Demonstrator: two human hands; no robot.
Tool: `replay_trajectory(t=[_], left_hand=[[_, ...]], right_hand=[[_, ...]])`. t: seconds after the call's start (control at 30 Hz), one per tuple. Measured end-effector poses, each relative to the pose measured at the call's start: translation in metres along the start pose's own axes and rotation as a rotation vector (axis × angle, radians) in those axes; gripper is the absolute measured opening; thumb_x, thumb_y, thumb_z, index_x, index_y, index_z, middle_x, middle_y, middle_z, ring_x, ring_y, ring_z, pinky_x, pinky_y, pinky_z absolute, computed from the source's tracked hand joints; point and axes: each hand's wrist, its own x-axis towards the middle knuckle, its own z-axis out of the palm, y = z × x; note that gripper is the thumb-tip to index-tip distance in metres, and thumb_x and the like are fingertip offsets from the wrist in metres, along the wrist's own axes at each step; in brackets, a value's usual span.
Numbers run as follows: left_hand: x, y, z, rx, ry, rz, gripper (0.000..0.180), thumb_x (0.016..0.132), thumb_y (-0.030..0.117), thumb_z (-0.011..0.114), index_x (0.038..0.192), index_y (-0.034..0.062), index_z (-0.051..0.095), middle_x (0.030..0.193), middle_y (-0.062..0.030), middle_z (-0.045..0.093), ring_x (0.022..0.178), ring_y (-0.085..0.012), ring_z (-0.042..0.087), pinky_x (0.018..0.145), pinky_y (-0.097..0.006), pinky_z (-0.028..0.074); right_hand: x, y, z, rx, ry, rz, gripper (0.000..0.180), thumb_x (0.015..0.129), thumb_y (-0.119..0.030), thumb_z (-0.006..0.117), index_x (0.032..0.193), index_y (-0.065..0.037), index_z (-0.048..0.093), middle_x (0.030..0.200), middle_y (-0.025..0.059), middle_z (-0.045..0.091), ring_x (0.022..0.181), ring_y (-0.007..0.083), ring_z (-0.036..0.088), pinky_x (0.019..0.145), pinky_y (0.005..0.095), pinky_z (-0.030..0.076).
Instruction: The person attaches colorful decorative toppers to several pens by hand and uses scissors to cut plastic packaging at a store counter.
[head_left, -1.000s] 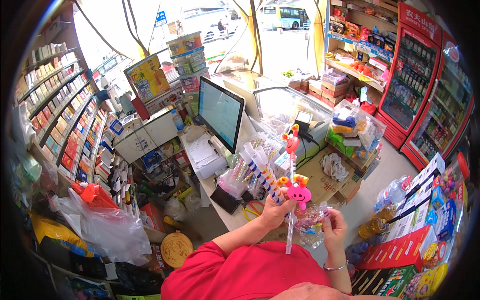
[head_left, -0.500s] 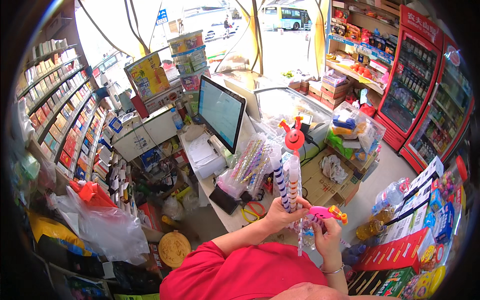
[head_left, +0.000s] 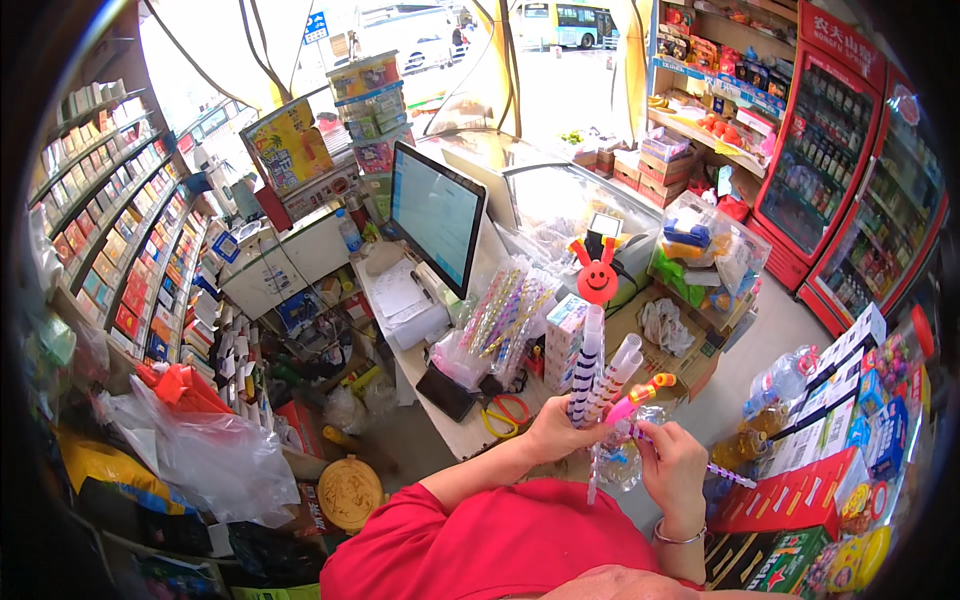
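My left hand (head_left: 562,432) is closed round several clear plastic tubes (head_left: 587,362) with spiral stripes, held upright in front of my chest. A red smiling head with two ears (head_left: 597,282) tops one of the sticks in this bunch. Beside that hand, a pink piece with orange and yellow ends (head_left: 630,402) sticks out over the tubes. My right hand (head_left: 674,468) pinches a thin purple-and-white striped tube (head_left: 730,474), which slants down to the right past the fingers. Some clear plastic (head_left: 622,462) shows between my hands; its shape is hard to make out.
On the counter before me are a monitor (head_left: 437,218), bagged striped tubes (head_left: 505,315), a black phone (head_left: 446,394) and yellow-and-red-handled scissors (head_left: 506,415). Boxes and jars crowd my right, by a red box (head_left: 790,505). Packed shelves (head_left: 120,240) line the left. Red drink fridges (head_left: 820,160) stand far right.
The pink piece has turned from face-on to edge-on between my hands. My right hand has shifted right and down, and the purple striped tube now extends out past it.
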Motion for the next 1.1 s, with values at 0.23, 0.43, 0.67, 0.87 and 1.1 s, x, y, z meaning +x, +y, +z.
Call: replay_trajectory(t=[0.23,0.43,0.67,0.87,1.1], left_hand=[[0.020,0.011,0.004,-0.530,0.133,-0.148,0.020,0.082,0.003,0.064,0.100,0.0040,0.056,0.086,-0.0024,0.061,0.075,-0.0130,0.060,0.067,-0.029,0.052],[0.016,0.026,0.010,-0.707,0.141,-0.113,0.022,0.086,0.007,0.063,0.106,0.0076,0.054,0.096,-0.0021,0.059,0.083,-0.0101,0.056,0.060,-0.022,0.046],[0.017,0.024,0.019,-0.668,0.152,-0.124,0.022,0.086,0.006,0.063,0.106,0.0088,0.055,0.099,-0.0014,0.059,0.098,-0.0130,0.058,0.066,-0.023,0.046],[0.016,0.019,0.015,-0.648,0.114,-0.097,0.027,0.083,0.001,0.064,0.107,0.0067,0.054,0.097,-0.0049,0.061,0.093,-0.0159,0.060,0.079,-0.032,0.051],[0.011,0.022,0.016,-0.606,0.144,-0.057,0.019,0.083,-0.001,0.065,0.100,0.0040,0.059,0.093,-0.0068,0.064,0.088,-0.0159,0.061,0.077,-0.031,0.051]], right_hand=[[0.001,0.006,0.016,0.301,0.168,0.139,0.021,0.082,-0.006,0.063,0.102,-0.009,0.062,0.075,0.0122,0.059,0.063,0.0289,0.057,0.056,0.0355,0.045],[-0.007,0.002,0.034,0.587,0.151,0.205,0.018,0.087,-0.007,0.061,0.104,-0.003,0.060,0.082,0.0094,0.060,0.064,0.0174,0.057,0.059,0.0275,0.046],[0.001,-0.006,0.027,0.589,0.202,0.187,0.019,0.083,-0.005,0.064,0.102,-0.002,0.061,0.078,0.0093,0.058,0.064,0.0174,0.059,0.056,0.0279,0.047],[0.001,-0.004,0.029,0.384,0.228,0.079,0.021,0.081,-0.002,0.065,0.102,-0.002,0.061,0.077,0.0117,0.060,0.066,0.0238,0.063,0.058,0.0296,0.049],[-0.002,-0.007,0.036,0.475,0.244,0.071,0.019,0.082,0.000,0.062,0.101,-0.002,0.061,0.084,0.0150,0.063,0.067,0.0265,0.063,0.059,0.0315,0.050]])
